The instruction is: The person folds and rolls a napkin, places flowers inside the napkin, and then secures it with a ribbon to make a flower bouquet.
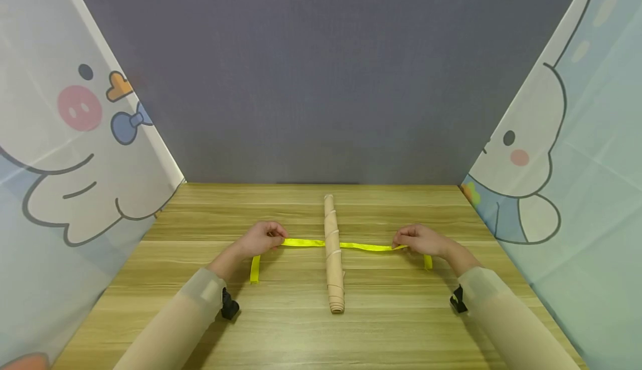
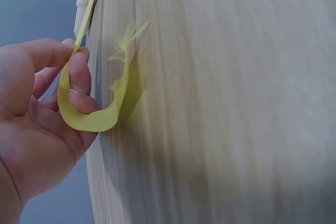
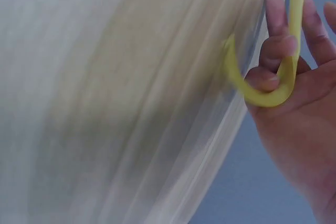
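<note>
A rolled-up beige sheet [image 1: 333,258], skin-like or leathery in look, lies lengthwise in the middle of the wooden table. Beneath it a yellow ribbon [image 1: 366,246] runs crosswise, showing on both sides. My left hand [image 1: 261,238] pinches the ribbon left of the roll between thumb and fingers. Its loose end [image 2: 86,123] curls below that hand, frayed at the tip. On the other side my right hand [image 1: 422,239] holds the ribbon at the fingertips, and the other end [image 3: 268,98] loops under the fingers. The stretch under the roll is hidden.
The table [image 1: 281,336] has a wood-grain top. A dark grey panel [image 1: 321,80] stands at the back edge. Cartoon-printed cloths [image 1: 45,269] flank it on the left and right. Black wrist-camera mounts [image 1: 229,306] sit at both cuffs.
</note>
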A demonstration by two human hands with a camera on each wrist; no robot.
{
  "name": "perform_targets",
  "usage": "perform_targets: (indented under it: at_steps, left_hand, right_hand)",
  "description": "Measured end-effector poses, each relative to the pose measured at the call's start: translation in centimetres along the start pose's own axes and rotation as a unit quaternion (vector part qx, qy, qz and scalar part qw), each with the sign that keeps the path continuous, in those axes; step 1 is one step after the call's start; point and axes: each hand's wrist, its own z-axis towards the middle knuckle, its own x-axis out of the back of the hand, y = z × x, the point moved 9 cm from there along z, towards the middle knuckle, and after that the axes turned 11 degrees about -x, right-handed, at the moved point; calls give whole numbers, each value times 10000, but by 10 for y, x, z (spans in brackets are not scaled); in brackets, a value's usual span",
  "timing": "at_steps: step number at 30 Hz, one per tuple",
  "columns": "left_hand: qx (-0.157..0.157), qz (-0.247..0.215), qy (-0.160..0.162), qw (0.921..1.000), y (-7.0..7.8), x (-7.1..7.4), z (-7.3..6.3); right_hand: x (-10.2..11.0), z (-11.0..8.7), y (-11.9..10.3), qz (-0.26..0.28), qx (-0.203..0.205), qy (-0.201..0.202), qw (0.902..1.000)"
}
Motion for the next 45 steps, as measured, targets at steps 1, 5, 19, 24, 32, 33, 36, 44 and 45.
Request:
perform_targets:
  at_steps: [1, 5, 19, 24, 32, 33, 36, 44, 45]
  left_hand:
    - [-26, -4, -4, 10000, 0, 0, 0]
    - [-14, -4, 12, 10000, -2, 1, 0]
    - [-86, 21, -92, 9999, -2, 6, -5]
    - [-53, 30, -192, 9998, -1, 7, -7]
    - [70, 88, -259, 9996, -2, 10, -9]
    - [67, 81, -279, 9996, -2, 11, -9]
    - [119, 96, -288, 9995, -5, 12, -10]
    - [33, 162, -290, 9994, -6, 13, -10]
    - [39, 163, -292, 9994, -6, 13, -10]
  right_hand:
    - [0, 0, 0, -35, -8, 20, 10000]
    - [2, -3, -3, -165, 210, 64, 9996]
    - [7, -7, 1, 244, 55, -31, 9997]
    - [10, -6, 2, 21, -99, 202, 9997]
    - [3, -7, -3, -16, 317, -175, 9993]
    - [2, -7, -3, -8, 366, -254, 9990]
    - [0, -8, -3, -12, 494, -366, 9981]
    - [6, -9, 0, -348, 603, 15, 9976]
    - [8, -9, 2, -402, 557, 73, 9976]
